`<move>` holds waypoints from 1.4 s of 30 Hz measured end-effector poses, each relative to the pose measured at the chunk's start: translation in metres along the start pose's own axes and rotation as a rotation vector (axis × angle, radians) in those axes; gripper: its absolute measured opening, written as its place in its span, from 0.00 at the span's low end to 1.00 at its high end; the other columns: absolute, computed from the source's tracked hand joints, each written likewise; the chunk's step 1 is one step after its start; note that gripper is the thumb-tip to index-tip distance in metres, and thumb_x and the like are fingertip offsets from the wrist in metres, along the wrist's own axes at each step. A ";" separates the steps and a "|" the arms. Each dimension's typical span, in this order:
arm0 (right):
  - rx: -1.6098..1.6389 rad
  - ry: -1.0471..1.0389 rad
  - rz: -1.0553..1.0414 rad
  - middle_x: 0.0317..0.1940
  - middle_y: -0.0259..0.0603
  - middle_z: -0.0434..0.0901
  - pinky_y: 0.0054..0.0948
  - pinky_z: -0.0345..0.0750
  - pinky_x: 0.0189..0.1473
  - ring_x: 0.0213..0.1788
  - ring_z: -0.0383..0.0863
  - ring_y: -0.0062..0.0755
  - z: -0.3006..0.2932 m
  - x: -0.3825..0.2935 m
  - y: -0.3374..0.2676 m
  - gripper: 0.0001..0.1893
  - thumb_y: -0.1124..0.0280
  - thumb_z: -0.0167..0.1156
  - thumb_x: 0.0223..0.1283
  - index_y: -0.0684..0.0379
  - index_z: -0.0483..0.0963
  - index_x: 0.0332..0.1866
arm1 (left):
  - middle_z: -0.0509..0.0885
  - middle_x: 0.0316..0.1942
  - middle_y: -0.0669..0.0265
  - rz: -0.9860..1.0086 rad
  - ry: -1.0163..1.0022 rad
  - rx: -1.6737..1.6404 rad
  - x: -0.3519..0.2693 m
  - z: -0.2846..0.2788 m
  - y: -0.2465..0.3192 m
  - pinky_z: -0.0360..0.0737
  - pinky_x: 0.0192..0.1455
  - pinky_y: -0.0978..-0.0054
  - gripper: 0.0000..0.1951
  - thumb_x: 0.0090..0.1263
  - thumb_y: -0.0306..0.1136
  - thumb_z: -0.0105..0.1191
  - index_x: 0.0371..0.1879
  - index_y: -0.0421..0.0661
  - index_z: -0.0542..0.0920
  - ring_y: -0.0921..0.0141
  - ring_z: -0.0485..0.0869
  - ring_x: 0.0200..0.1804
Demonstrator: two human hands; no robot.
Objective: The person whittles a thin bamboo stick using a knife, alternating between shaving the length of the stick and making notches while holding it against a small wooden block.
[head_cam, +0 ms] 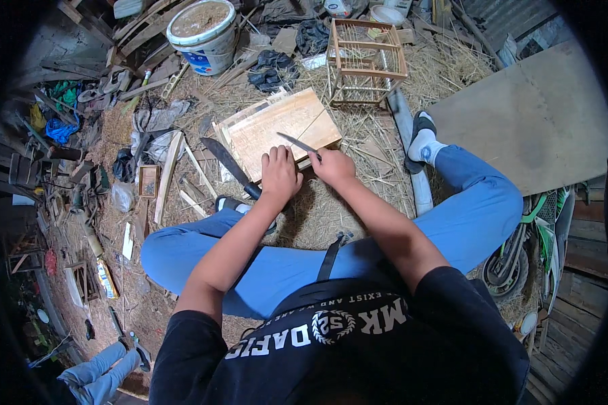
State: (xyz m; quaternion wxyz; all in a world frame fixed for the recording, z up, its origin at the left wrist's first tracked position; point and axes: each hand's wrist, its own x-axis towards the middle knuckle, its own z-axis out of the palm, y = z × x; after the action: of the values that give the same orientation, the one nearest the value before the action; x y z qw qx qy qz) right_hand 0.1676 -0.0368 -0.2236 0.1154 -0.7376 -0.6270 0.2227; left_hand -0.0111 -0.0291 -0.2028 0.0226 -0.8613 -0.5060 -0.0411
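Observation:
My right hand (333, 164) is closed round the handle of a knife (295, 141), whose blade points up and left over a wooden board (283, 126). The palm side of my left hand (279, 174) faces down at the board's near edge, fingers bent; whether something thin lies under the fingertips cannot be told. Just left of that hand a machete (228, 161) with a dark blade and black handle leans against the board's left corner. Beyond the board, to the right, stands a small wooden cage (367, 63) with thin bars.
A white bucket (202, 38) stands at the back left. Wood strips (168, 177), a small wooden box (148, 181) and plastic bags lie to the left. A large flat panel (527, 116) lies at right, above a green and white motorcycle (517, 253). Another person's legs (101, 372) show at lower left.

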 end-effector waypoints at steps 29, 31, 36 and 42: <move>-0.137 0.016 -0.022 0.36 0.53 0.90 0.54 0.86 0.45 0.39 0.92 0.56 -0.026 0.019 0.023 0.29 0.45 0.47 0.77 0.57 0.88 0.39 | 0.78 0.52 0.57 0.030 -0.029 -0.106 0.008 -0.004 -0.004 0.71 0.61 0.59 0.26 0.55 0.44 0.64 0.49 0.36 0.87 0.58 0.74 0.59; -0.223 -0.127 -0.179 0.36 0.53 0.90 0.54 0.86 0.43 0.39 0.92 0.55 -0.023 0.007 0.017 0.28 0.45 0.47 0.77 0.57 0.88 0.39 | 0.78 0.52 0.57 0.031 -0.011 -0.108 0.007 -0.002 -0.005 0.71 0.60 0.59 0.27 0.55 0.45 0.65 0.50 0.36 0.86 0.58 0.74 0.59; -0.113 0.032 0.009 0.36 0.51 0.91 0.53 0.86 0.45 0.40 0.92 0.54 -0.024 0.024 0.033 0.28 0.44 0.48 0.77 0.55 0.88 0.40 | 0.78 0.51 0.57 0.035 -0.043 -0.096 0.009 -0.006 -0.003 0.71 0.60 0.59 0.29 0.56 0.45 0.65 0.53 0.36 0.85 0.59 0.74 0.58; -0.168 -0.013 -0.017 0.37 0.53 0.90 0.53 0.86 0.46 0.40 0.91 0.56 -0.025 0.032 0.042 0.28 0.44 0.48 0.77 0.55 0.88 0.40 | 0.78 0.53 0.56 0.041 0.012 -0.118 0.009 0.000 -0.006 0.72 0.59 0.56 0.30 0.53 0.42 0.66 0.55 0.38 0.83 0.56 0.75 0.58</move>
State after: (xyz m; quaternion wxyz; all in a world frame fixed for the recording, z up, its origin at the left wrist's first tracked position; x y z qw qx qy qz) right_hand 0.2204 -0.0109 -0.2263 0.0510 -0.7379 -0.6504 0.1729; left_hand -0.0120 -0.0182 -0.2019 -0.0246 -0.8711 -0.4846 -0.0756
